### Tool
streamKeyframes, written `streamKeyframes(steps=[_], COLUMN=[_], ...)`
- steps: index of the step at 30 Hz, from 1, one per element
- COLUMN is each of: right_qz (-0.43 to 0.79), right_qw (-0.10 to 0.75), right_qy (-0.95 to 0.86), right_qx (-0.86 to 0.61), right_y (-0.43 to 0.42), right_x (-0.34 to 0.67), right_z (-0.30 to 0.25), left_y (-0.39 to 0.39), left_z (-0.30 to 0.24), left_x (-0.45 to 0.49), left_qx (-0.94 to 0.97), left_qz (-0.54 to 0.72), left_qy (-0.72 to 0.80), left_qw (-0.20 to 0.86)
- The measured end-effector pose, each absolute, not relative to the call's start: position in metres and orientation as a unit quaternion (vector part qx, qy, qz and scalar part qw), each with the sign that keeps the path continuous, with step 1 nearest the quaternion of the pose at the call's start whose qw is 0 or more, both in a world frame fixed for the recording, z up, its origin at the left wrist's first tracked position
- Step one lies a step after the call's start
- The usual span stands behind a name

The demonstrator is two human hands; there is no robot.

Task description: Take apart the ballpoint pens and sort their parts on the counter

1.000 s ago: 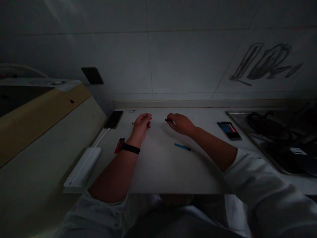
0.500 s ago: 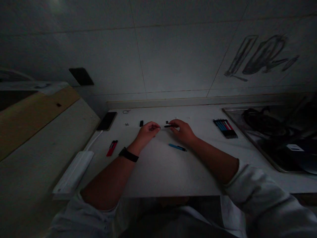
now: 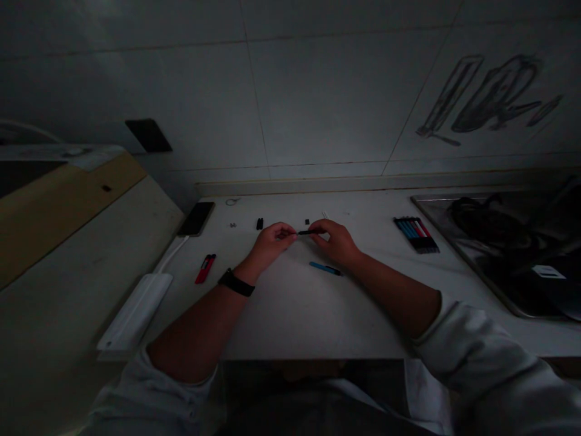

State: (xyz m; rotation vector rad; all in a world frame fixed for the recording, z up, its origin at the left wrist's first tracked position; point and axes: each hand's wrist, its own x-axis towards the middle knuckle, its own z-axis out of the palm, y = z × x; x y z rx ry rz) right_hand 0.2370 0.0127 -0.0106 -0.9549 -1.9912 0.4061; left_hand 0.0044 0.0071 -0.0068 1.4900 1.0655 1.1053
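Frame centre | my right grip pinched the black rod, seemingly steadying it | left grip near-closed at its tip, hold unclear

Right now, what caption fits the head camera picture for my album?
The right hand holds a thin black piece pointing toward the left hand, a blue pen lying nearby on the white counter.

**Drawn together**

Brings the left hand rightward since a second ago, closer to the right hand. Bridges the former gap with the slim dark piece, now reaching the left fingertips. Uncovers the black pieces and small dark square, previously hidden behind fingers.
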Motion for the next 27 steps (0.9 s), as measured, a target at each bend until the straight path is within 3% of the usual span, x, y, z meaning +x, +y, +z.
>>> streamKeyframes(steps=[27], right_qz=[0.054], right_qw=[0.408], right_qy=[-0.851], right_qx=[-0.327], right_y=[0.0071], right_x=[0.2398], right_z=[-0.0043], left_y=[0.0073], left_z=[-0.0069], left_x=[0.0045], left_qx=[0.537], left_qz=[0.441], left_qy=[0.429], left_qw=[0.577])
